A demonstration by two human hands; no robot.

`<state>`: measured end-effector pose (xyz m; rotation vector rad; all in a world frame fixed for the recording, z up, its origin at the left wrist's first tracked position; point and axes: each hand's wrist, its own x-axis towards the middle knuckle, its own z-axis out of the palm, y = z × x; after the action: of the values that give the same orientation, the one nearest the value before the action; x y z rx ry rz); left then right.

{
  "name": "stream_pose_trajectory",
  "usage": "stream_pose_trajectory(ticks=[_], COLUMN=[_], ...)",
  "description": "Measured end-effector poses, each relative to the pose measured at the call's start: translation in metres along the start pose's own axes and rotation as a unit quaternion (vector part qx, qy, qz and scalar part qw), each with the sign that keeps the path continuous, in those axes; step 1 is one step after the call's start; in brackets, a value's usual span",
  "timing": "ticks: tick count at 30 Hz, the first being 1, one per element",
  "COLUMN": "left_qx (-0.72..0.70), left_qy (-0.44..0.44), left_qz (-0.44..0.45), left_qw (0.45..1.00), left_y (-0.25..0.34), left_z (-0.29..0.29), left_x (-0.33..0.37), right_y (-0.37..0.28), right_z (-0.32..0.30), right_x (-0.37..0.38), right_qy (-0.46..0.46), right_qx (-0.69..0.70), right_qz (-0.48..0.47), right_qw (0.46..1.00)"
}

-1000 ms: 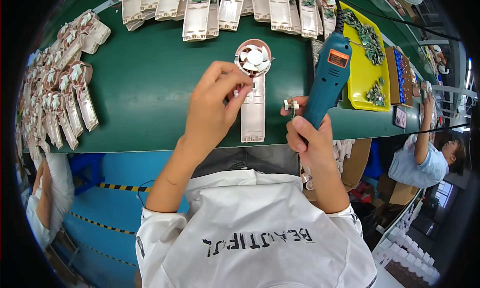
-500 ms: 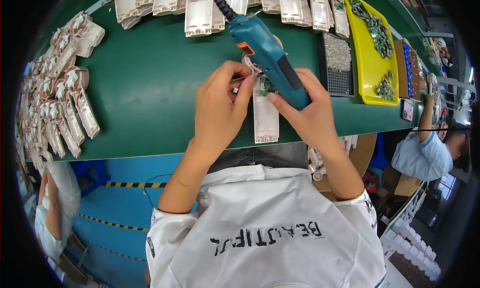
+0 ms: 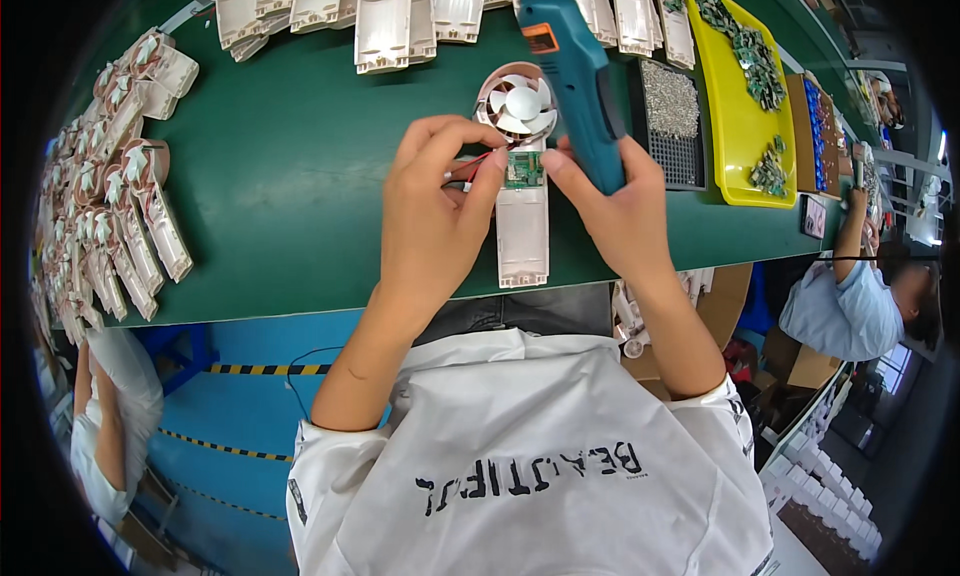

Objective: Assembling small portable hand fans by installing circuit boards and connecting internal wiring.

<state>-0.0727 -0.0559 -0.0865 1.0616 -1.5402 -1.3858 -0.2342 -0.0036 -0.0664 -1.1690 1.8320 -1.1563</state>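
A white hand-fan housing (image 3: 523, 231) lies open on the green table (image 3: 290, 176), with its round fan head (image 3: 519, 104) at the far end and a small green circuit board (image 3: 523, 169) in the middle. My left hand (image 3: 432, 211) pinches the red wires beside that board. My right hand (image 3: 615, 211) grips a teal electric screwdriver (image 3: 575, 71) and its fingertips touch the board's right side.
Several open fan housings (image 3: 385, 21) line the table's far edge and more fans (image 3: 125, 216) are piled at the left. A black tray of screws (image 3: 670, 116) and a yellow tray of circuit boards (image 3: 740, 106) sit to the right. Other people work at the right (image 3: 860, 296) and lower left (image 3: 105, 426).
My right hand brought the screwdriver from the right over to the fan. It then tilted the tool upright beside the board. My left hand stayed at the wires.
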Motion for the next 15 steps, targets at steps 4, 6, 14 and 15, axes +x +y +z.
stream_pose_trajectory(ticks=[4, 6, 14, 15], left_qx=[-0.050, -0.042, -0.022, -0.010], left_qy=[0.014, 0.011, 0.028, 0.029], left_qz=[-0.056, -0.052, -0.069, -0.067], left_qw=[0.997, 0.998, 0.997, 0.997], left_y=[0.000, 0.000, -0.001, 0.001], left_z=[0.002, 0.004, 0.009, 0.009], left_x=[0.005, 0.005, 0.000, 0.000], right_y=[0.006, 0.008, -0.001, 0.002], right_z=[0.002, 0.003, 0.000, 0.001], right_x=[0.006, 0.008, 0.012, 0.012], right_qy=[-0.021, -0.025, -0.071, -0.067], right_qx=[-0.029, -0.010, 0.015, 0.016], right_qz=[0.004, 0.009, 0.074, 0.059], right_qw=[0.999, 1.000, 0.995, 0.996])
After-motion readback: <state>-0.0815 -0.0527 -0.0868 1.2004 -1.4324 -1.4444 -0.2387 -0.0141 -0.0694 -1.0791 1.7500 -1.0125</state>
